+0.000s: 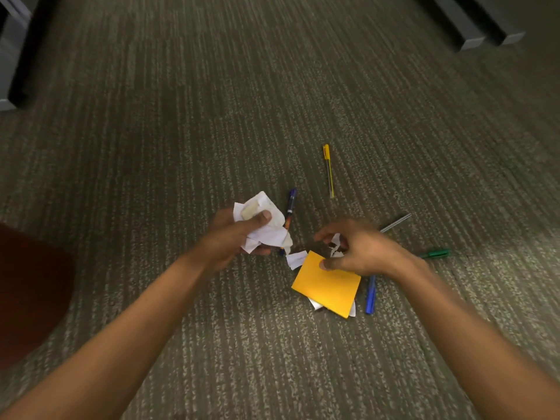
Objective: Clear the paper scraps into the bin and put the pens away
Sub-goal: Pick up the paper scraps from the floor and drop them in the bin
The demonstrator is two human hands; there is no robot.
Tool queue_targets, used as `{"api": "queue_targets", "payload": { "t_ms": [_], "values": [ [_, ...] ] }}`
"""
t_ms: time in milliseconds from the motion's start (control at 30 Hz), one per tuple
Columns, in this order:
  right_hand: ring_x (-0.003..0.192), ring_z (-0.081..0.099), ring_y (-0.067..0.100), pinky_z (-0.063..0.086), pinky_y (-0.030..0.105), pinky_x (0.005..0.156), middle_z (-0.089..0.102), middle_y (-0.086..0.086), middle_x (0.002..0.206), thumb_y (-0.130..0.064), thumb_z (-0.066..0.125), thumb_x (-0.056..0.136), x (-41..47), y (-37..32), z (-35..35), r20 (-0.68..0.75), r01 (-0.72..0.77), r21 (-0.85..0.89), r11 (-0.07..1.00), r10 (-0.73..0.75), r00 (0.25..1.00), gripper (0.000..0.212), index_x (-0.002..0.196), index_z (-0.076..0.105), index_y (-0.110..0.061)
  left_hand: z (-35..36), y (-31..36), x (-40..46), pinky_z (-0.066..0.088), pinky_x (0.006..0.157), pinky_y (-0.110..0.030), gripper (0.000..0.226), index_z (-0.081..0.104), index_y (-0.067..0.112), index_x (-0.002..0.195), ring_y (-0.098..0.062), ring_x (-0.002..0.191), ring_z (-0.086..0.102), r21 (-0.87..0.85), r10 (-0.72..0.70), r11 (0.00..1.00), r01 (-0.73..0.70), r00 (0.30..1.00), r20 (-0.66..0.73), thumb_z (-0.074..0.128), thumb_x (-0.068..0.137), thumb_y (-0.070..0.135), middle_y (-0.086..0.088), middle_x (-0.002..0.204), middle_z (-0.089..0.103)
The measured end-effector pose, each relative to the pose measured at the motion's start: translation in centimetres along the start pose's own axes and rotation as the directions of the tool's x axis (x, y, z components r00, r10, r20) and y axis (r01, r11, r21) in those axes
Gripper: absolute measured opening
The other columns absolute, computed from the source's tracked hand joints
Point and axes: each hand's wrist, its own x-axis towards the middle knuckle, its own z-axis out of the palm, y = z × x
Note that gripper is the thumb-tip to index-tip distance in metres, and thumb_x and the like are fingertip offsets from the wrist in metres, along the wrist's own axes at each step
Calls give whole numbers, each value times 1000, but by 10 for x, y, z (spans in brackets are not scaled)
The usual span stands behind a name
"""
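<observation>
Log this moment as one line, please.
left hand: holds white scraps | right hand: pinching orange paper | pens: on carpet | bin: unseen

Blue pen (370,295) half hidden under the right hand (360,253); grey pen (397,222) behind it, white scraps (316,304) under orange paper (328,284), both forearms blurred

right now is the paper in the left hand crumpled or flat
Crumpled. The white paper in the left hand is bunched into creased, folded wads, with the thumb pressed over it.
</observation>
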Motion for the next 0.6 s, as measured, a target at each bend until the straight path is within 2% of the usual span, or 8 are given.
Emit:
{"api": "queue_targets", "payload": {
  "t_ms": [33,100,133,200,300,367,500,600],
  "values": [
    [74,53,-5,38,6,58,64,-11,109,-29,80,73,0,3,-1,-33,-21,18,1000,22,999,44,115,67,-30,-2,-2,-2,57,55,-32,21,70,2,102,-25,79,74,52,1,999,-3,1000,23,68,87,16,-15,90,75],
    [92,62,10,53,25,73,64,-3,119,-16,74,78,0,11,-9,-123,-54,8,999,54,991,40,116,68,-26,-3,-7,-7,58,62,-31,15,73,10,97,-21,84,75,207,-1,978,-9,999,47,70,86,19,-10,91,77],
    [101,62,17,54,32,79,63,0,122,-13,73,78,0,16,-14,-142,-50,-21,999,46,989,40,116,68,-25,-2,-10,-8,58,68,-31,16,73,12,98,-20,87,74,288,-9,957,-6,999,52,71,85,21,-8,94,78],
    [110,59,21,51,33,85,62,2,123,-17,75,77,-1,22,-20,-110,-23,-94,995,12,994,41,116,68,-25,1,-14,-9,58,72,-30,21,73,13,101,-16,90,74,390,-51,920,23,997,63,74,83,23,-5,96,78],
    [104,62,23,53,35,85,65,4,118,-23,77,77,3,23,-16,-38,-7,-183,983,0,999,40,116,69,-24,10,-15,-12,55,61,-18,15,73,19,95,-7,80,73,493,-73,870,19,993,90,76,81,23,2,87,77],
    [96,65,19,53,32,81,69,4,113,-22,74,83,8,22,-12,-30,-13,-179,984,8,1000,31,114,71,-21,16,-13,-13,54,60,-18,10,72,21,91,-7,77,72,580,-50,814,-22,993,108,75,82,24,5,84,75],
    [91,70,16,50,19,77,75,4,103,-10,66,88,10,25,-22,-167,-60,-33,998,54,985,21,107,73,-13,23,-11,-14,55,69,-40,18,73,9,88,-24,83,72,727,-60,683,-74,986,157,73,84,26,-11,87,75],
    [82,65,9,42,6,66,74,2,96,-12,65,90,-4,29,-33,-310,-59,135,989,98,946,18,106,72,-16,27,-12,-14,48,60,-30,13,70,17,73,-12,71,67,769,-40,625,-135,978,205,74,83,25,4,70,72]
  ]
}}
